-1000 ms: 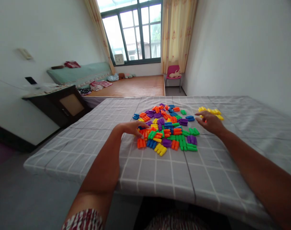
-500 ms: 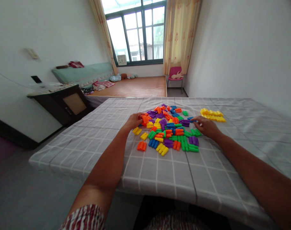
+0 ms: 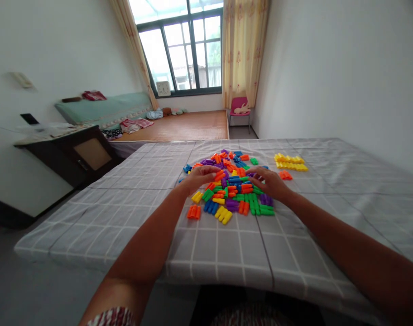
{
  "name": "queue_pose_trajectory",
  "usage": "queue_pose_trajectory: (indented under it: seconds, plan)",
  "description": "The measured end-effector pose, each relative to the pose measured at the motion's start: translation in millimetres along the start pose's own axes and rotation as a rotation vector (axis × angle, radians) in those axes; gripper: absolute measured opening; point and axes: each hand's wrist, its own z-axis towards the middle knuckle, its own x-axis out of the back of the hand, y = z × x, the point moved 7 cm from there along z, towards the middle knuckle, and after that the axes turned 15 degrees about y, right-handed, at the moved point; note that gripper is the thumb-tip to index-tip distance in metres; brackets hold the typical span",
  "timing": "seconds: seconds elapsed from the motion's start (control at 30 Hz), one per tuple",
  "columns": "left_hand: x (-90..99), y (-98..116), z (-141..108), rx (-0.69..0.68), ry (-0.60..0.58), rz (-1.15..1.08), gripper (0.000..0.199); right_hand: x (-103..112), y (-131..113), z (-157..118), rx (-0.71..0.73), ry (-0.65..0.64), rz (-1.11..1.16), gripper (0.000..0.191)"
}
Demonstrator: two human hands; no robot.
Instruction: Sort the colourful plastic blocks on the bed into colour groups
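Many coloured plastic pieces lie in a pile on the table, among them green pieces, blue pieces and yellow pieces. My left hand reaches over the pile's left part, its fingers pinching an orange piece. Over the right part is my right hand, fingers apart and slightly curled, with nothing visible between them. Right of the pile sit two rows of yellow pieces, and just in front of them lies a separate orange piece.
A grey checked cloth covers the table. Beyond it stand a bed, a pink chair and a dark cabinet at the left. A white wall runs along the right.
An orange piece now lies near the yellow rows. My right hand has moved left over the pile, and my left hand has moved right. The view has shifted slightly.
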Motion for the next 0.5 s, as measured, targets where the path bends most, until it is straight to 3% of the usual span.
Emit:
queue_pose_trajectory:
  seconds: [0.07, 0.17, 0.37, 0.5]
  plan:
    - [-7.9, 6, 0, -0.085, 0.002, 0.061, 0.042, -10, -18, -2, 0.065, -0.061, 0.063, 0.031]
    - [5.0, 12, 5, -0.228, 0.112, 0.289, 0.03, -13, -18, -5, 0.094, -0.082, 0.07, 0.031]
    - [79.6, -2, 19, -0.26, 0.452, 0.68, 0.03, 6, 35, -1, -0.148, 0.042, -0.024, 0.027]
    - [117.8, -24, 20, -0.202, 0.597, 0.84, 0.032, -6, 47, 18, -0.166, 0.016, -0.074, 0.027]
